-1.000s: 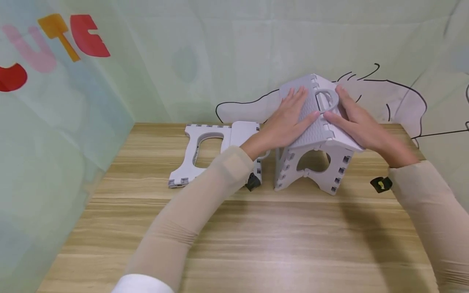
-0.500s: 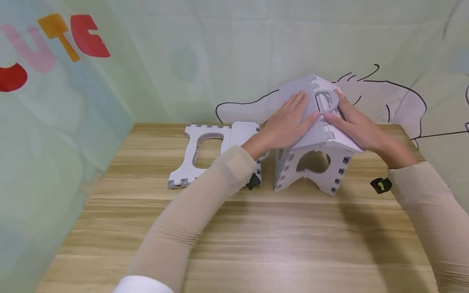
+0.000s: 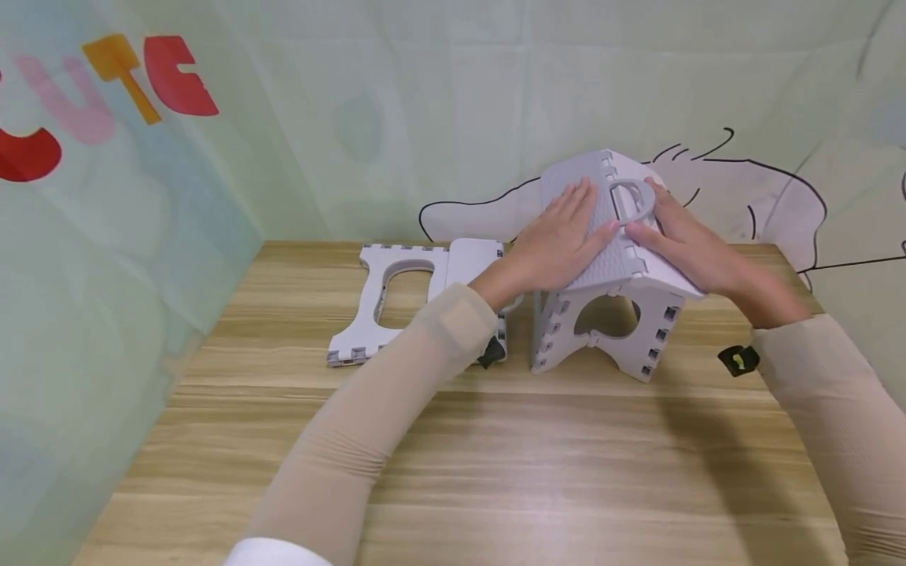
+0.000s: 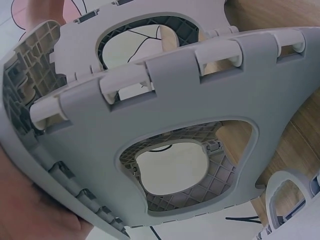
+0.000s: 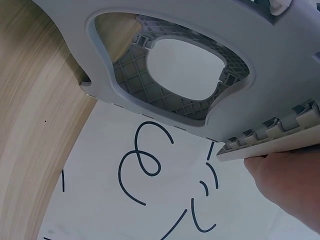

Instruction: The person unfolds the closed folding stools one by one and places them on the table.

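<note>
A white-and-grey folding step stool (image 3: 640, 338) stands upright at the back right of the table, its two seat halves meeting in a raised ridge. My left hand (image 3: 559, 244) lies with straight fingers on the grey textured left half. On the right half rests my right hand (image 3: 697, 248), thumb beside the loop handle (image 3: 647, 200) and fingers reaching along the far side. From below, the left wrist view shows the stool's side panel (image 4: 85, 135) and part of the left hand (image 4: 35, 200). The right wrist view shows part of the right hand (image 5: 290, 185) at the seat's edge.
A second folding stool (image 3: 361, 310), folded flat, lies on the wooden table (image 3: 538, 472) to the left, partly hidden by the left sleeve (image 3: 396, 409). A printed cloth backdrop (image 3: 439, 118) rises directly behind the table. A small black piece (image 3: 738, 360) shows beside the right sleeve.
The whole head view has shifted slightly down. Both hands keep their places on the seat halves, and the stool's ridge stays raised.
</note>
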A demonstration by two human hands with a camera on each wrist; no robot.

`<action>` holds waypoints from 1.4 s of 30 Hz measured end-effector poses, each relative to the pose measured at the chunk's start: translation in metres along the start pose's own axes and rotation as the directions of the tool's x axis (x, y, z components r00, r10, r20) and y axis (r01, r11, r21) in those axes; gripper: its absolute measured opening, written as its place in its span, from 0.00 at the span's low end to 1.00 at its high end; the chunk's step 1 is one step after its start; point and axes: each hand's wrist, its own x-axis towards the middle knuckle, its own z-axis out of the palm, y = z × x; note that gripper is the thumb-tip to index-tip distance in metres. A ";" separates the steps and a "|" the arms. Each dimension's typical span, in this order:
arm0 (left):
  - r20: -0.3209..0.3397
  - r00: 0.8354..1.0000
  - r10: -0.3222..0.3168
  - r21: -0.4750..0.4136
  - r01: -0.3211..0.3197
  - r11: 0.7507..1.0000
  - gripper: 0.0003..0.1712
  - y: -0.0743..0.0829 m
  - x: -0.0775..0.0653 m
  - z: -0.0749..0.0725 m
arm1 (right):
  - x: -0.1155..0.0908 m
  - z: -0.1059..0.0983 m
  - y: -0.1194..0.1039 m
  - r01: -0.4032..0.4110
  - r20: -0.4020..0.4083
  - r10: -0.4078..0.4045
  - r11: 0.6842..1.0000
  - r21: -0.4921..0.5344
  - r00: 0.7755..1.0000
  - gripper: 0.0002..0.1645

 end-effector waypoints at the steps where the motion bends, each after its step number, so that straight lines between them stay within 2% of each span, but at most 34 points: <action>1: 0.003 1.000 -0.001 0.001 0.001 1.000 0.43 0.000 0.000 0.000 | 0.000 0.000 0.000 0.002 0.002 -0.002 1.000 -0.006 1.000 0.44; 20: 0.019 1.000 -0.008 0.039 0.007 0.999 0.43 0.002 0.002 0.000 | -0.003 -0.004 0.002 -0.072 0.030 0.074 0.996 -0.057 0.997 0.48; 29: 0.026 1.000 -0.017 0.054 0.015 0.998 0.43 0.002 0.002 -0.002 | -0.002 -0.005 0.004 -0.043 0.029 0.046 0.993 -0.112 0.999 0.48; 42: 0.041 0.999 -0.017 0.060 0.015 0.998 0.43 0.003 0.002 -0.003 | -0.003 -0.007 0.004 -0.071 0.043 0.079 0.984 -0.165 0.996 0.50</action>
